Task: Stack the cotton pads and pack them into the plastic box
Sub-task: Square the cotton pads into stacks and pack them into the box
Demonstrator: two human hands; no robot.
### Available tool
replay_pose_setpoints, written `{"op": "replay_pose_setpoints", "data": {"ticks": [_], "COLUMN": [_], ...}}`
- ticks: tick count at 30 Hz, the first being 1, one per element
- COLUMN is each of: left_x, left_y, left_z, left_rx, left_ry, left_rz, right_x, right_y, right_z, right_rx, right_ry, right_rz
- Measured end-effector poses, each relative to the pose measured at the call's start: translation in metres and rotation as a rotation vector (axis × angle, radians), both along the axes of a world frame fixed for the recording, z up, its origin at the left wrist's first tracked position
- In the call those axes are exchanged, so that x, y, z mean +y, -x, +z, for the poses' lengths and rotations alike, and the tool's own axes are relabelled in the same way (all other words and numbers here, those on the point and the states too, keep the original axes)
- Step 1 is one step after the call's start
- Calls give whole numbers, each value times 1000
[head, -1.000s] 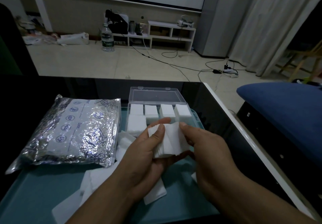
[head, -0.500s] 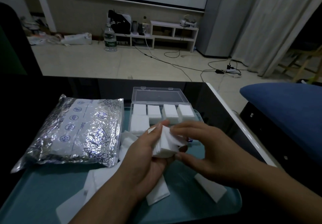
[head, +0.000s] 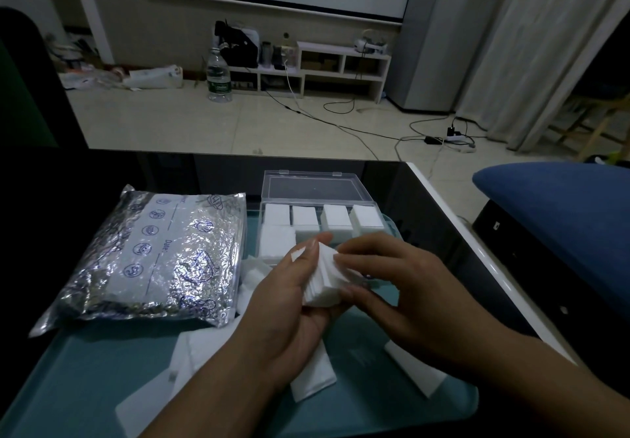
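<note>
Over tray (head: 85,379) | L hand (head: 289,304) grips pad stack (head: 325,279) | R hand (head: 405,287) pinches same stack | box (head: 320,222) behind, lid open

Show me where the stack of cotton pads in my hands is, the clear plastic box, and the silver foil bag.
stack of cotton pads (head: 325,279): head view, on the stack's fanned white edges.
clear plastic box (head: 308,187): head view, on the open lid.
silver foil bag (head: 191,267): head view, on the crinkled front face.
</note>
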State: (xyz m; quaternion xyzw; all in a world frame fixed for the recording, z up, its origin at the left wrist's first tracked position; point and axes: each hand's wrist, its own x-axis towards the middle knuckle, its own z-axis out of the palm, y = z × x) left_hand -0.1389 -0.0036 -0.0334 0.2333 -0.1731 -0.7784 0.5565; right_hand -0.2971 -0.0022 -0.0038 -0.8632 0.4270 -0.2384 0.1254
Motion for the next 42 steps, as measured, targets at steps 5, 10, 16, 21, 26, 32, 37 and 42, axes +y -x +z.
{"op": "replay_pose_setpoints", "data": {"ticks": [5,10,16,21,26,32,37,42], "left_x": [1,2,4,5,2,1,2,2], "left_y": [0,0,2,1,2,-1,-1,1], "left_z": [2,2,3,0,-6,-5,-8,-9], "left_rx": [38,-10,-12,-45,-31,8,-21,-36], "left_ry": [-17,12,25,4,-13,-14,0,24], "left_rz": [-5,-20,-85,-197,-216,-214,-243,-224], "right_x": [-1,-1,1,0,1,2,2,2], "right_y": [1,0,3,5,6,5,3,2], "right_z": [0,-2,9,13,13,15,12,11], "right_rx": [-74,-6,-35,-94,-42,-31,-31,-17], "right_ry": [-4,-27,-145,-311,-244,-171,-181,-178], "right_rz": [-12,10,-34,-30,-22,32,2,0]}}
